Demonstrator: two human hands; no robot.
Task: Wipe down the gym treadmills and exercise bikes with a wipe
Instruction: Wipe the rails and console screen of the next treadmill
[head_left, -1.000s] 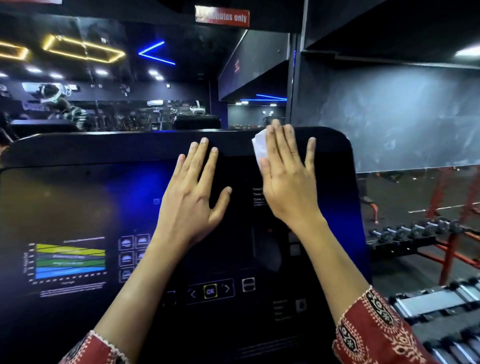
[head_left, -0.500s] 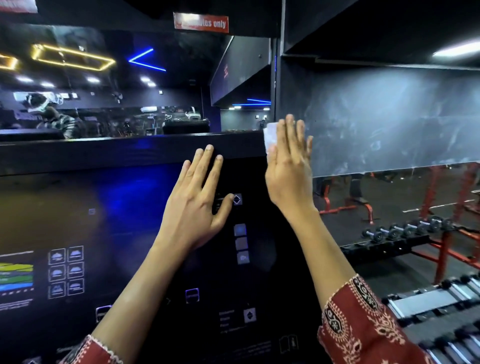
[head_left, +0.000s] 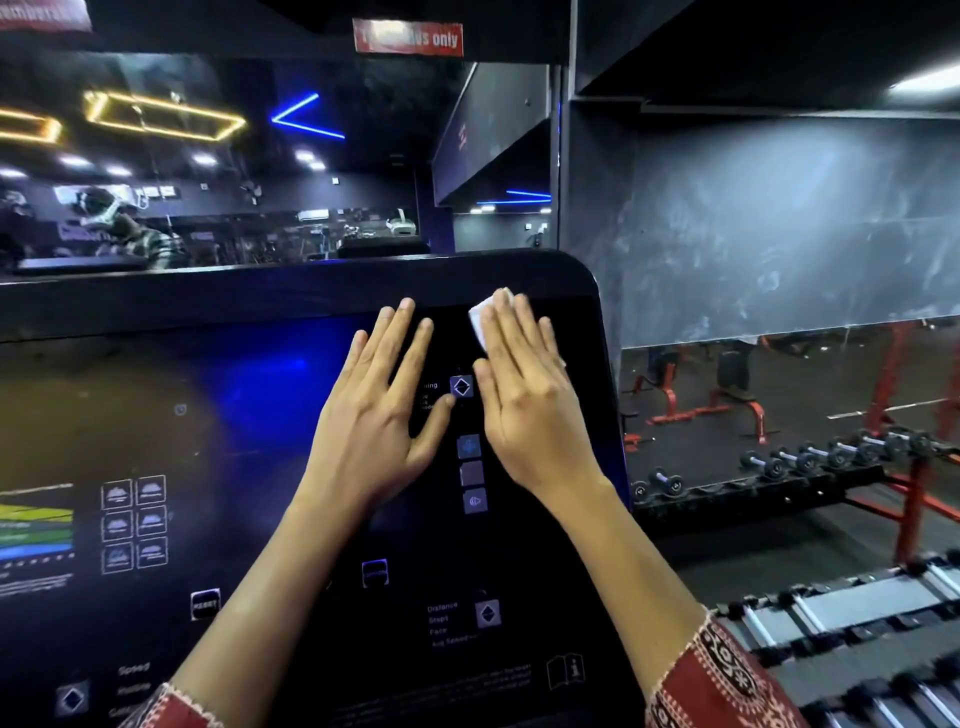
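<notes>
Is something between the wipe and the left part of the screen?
Yes: the left hand lies flat on the screen, just left of the right hand pressing the wipe, so it would likely block a leftward stroke.

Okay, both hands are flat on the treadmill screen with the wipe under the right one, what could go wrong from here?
1. The thumb of the left hand lies right beside a lit icon on the live treadmill screen; a press could change a setting.
2. The right hand only presses the wipe with straight fingers, so it may slip out.
3. The bare left palm may smudge the glass.
</notes>
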